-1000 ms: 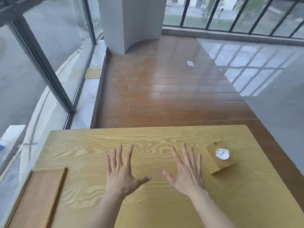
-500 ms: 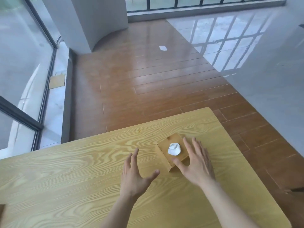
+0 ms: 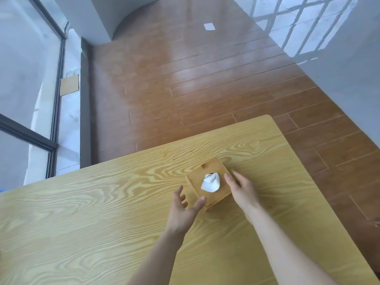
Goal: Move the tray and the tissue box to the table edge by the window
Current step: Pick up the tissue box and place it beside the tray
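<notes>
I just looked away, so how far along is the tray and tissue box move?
Done: nothing visible; the tray is out of view. In hand: both hands, left and right, flank the tissue box, open, not gripping. Left: carrying it across the table to the window edge.

A single head-worn wide-angle view looks forward and steeply down from above the near side of the table, close enough that both forearms fill the lower frame. It faces across the table's far edge onto the wooden floor, with the window at left.
</notes>
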The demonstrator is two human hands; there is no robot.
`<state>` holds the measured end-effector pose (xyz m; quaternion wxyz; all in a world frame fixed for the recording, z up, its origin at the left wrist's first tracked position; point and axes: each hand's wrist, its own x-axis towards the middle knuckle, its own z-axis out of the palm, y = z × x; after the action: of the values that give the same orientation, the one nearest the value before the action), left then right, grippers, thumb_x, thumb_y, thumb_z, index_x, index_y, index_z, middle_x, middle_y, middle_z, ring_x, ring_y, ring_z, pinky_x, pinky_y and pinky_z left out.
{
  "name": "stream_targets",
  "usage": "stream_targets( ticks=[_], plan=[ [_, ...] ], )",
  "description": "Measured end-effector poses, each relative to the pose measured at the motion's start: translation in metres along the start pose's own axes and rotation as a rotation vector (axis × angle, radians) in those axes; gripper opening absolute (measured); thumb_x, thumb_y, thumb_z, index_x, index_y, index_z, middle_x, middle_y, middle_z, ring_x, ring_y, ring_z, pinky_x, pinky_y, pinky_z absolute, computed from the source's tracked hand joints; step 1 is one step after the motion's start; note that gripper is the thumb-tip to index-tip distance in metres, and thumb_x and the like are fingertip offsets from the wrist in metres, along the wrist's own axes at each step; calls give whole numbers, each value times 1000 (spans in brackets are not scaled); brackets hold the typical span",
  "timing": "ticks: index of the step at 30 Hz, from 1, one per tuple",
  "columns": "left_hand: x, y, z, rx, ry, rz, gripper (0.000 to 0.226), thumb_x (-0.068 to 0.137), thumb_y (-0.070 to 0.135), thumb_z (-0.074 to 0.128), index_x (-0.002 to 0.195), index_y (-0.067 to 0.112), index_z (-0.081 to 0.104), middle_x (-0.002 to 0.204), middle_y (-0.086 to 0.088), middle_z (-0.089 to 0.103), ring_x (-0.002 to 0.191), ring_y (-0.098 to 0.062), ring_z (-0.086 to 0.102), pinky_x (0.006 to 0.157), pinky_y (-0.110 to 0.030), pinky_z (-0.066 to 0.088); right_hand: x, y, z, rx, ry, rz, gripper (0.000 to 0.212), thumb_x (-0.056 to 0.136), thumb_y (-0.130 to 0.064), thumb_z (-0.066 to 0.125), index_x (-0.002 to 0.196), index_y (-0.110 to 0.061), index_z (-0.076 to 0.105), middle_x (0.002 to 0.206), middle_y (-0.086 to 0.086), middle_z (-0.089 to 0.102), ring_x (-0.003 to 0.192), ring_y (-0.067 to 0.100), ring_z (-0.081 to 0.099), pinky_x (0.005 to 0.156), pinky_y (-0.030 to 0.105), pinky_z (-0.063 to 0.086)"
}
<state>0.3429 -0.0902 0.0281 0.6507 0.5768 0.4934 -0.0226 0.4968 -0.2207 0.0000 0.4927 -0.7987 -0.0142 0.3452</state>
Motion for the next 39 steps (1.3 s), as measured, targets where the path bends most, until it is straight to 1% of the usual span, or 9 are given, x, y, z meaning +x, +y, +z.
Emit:
stream_targets(
  ticks=[2, 4, 10, 14, 20, 23, 26, 33, 39],
  plan=[
    [3, 1, 9, -6, -6, -25, 95, 79, 47, 81, 155, 34, 28, 147, 1, 46, 127, -16, 50, 88, -29, 41, 0, 7, 2, -15, 9, -23, 22, 99, -42, 66, 117, -35, 77, 113, -21, 79, 116, 4, 69, 90, 24, 50],
    [7, 2, 15, -1, -4, -30, 91, 81, 43, 80, 155, 32, 27, 142, 2, 49, 120, -14, 52, 79, -25, 43, -2, 12, 5, -21, 1, -27, 3, 95, -45, 72, 96, -46, 74, 96, -29, 77, 98, -9, 68, 77, 16, 47],
    [15, 3, 7, 52, 52, -25, 81, 85, 31, 79, 153, 28, 34, 137, 3, 55, 109, -10, 60, 79, -26, 44, -5, 21, 11, 41, 4, 16, 14, 82, -46, 86, 88, -45, 73, 88, -29, 78, 89, -17, 67, 76, 14, 48],
    [12, 1, -5, 29, 53, -36, 75, 82, 24, 82, 146, 29, 44, 119, 12, 62, 95, 4, 60, 67, -18, 43, -11, 20, 14, 77, -44, 62, 17, 79, -44, 89, 89, -40, 76, 93, -21, 80, 92, -10, 71, 77, 15, 52],
    [-4, -4, -33, -29, 61, -52, 70, 79, 21, 85, 139, 31, 51, 121, 10, 64, 104, -9, 67, 70, -22, 45, -32, 13, 29, 121, -112, 79, 37, 81, -39, 87, 115, -26, 80, 107, -11, 82, 106, 5, 74, 98, 36, 60],
    [-13, -2, -50, -54, 81, -23, 70, 78, 21, 86, 139, 33, 52, 120, 12, 63, 104, -8, 67, 73, -22, 46, -41, 1, 41, 113, -137, 56, 24, 82, -37, 85, 106, -33, 81, 101, -16, 83, 101, 3, 74, 101, 42, 60],
    [-23, 2, -72, -76, 112, 9, 71, 78, 22, 86, 140, 31, 52, 125, 8, 63, 105, -9, 66, 74, -23, 46, -51, -17, 56, 88, -187, 6, 12, 83, -35, 83, 90, -45, 82, 97, -20, 82, 97, 1, 75, 100, 42, 60],
    [-45, 2, -137, -142, 166, 84, 59, 79, 22, 85, 120, 41, 49, 103, 27, 56, 77, 12, 65, 62, -11, 43, -83, -62, 103, 13, -264, -87, 25, 85, -33, 81, 110, -33, 82, 103, -16, 82, 101, 3, 74, 101, 39, 60],
    [-61, -7, -211, -229, 230, 142, 63, 81, 20, 84, 134, 33, 52, 111, 15, 62, 87, 9, 60, 66, -14, 43, -116, -95, 171, -85, -304, -168, 20, 90, -33, 79, 110, -33, 83, 103, -17, 82, 103, 4, 74, 94, 30, 59]
  ],
)
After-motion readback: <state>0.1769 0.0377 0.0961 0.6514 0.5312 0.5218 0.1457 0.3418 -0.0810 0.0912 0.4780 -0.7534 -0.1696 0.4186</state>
